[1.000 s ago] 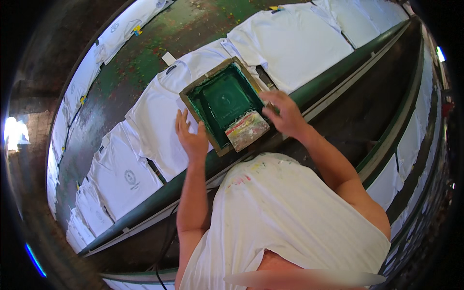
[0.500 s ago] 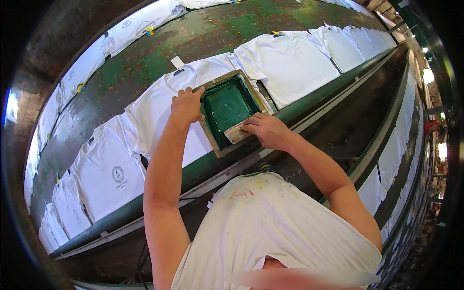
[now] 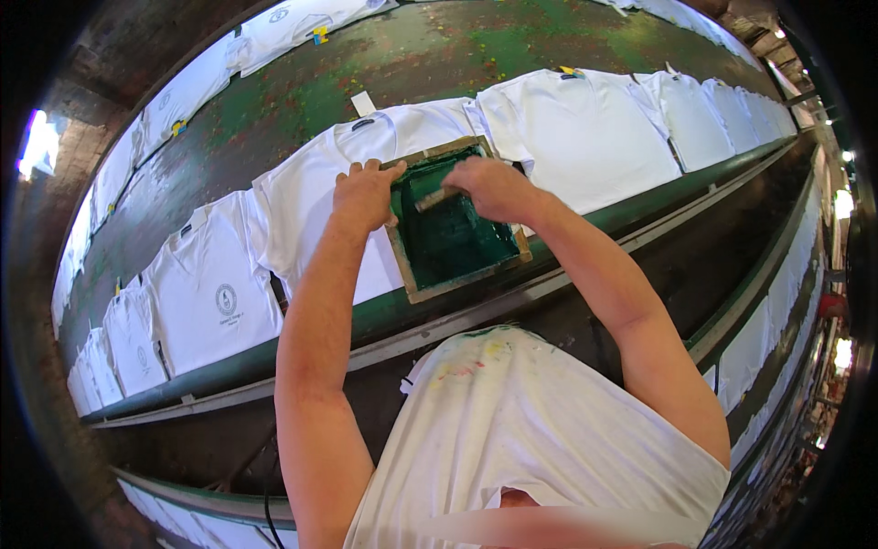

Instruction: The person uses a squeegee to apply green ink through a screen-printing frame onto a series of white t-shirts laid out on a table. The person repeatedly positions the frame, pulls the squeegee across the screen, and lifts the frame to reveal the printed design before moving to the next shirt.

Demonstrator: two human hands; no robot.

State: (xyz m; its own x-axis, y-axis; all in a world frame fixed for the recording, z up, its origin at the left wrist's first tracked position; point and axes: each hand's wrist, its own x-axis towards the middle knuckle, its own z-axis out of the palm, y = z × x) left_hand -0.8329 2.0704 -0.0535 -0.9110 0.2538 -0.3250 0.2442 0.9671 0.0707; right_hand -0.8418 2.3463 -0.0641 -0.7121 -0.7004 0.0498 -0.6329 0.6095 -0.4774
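Steadying a square, wooden-rimmed frame with green-coated mesh [image 3: 471, 275] with the left hand [image 3: 364, 195] while the right hand [image 3: 498, 190] holds a flat, pale, straight-edged scraper [image 3: 433, 199].
The frame lies over part of a white short-sleeved cotton T-shirt [image 3: 315, 183] spread on a long, green-stained desk [image 3: 412, 69], its lower rim by the desk's near edge, perhaps for easy reach. The left fingers spread against the frame's upper-left corner, likely to stop it sliding on soft cloth; whether that grip closes around the rim cannot be told. The right grip is clamped on the scraper inside the frame's upper half, probably for firm control along its length.
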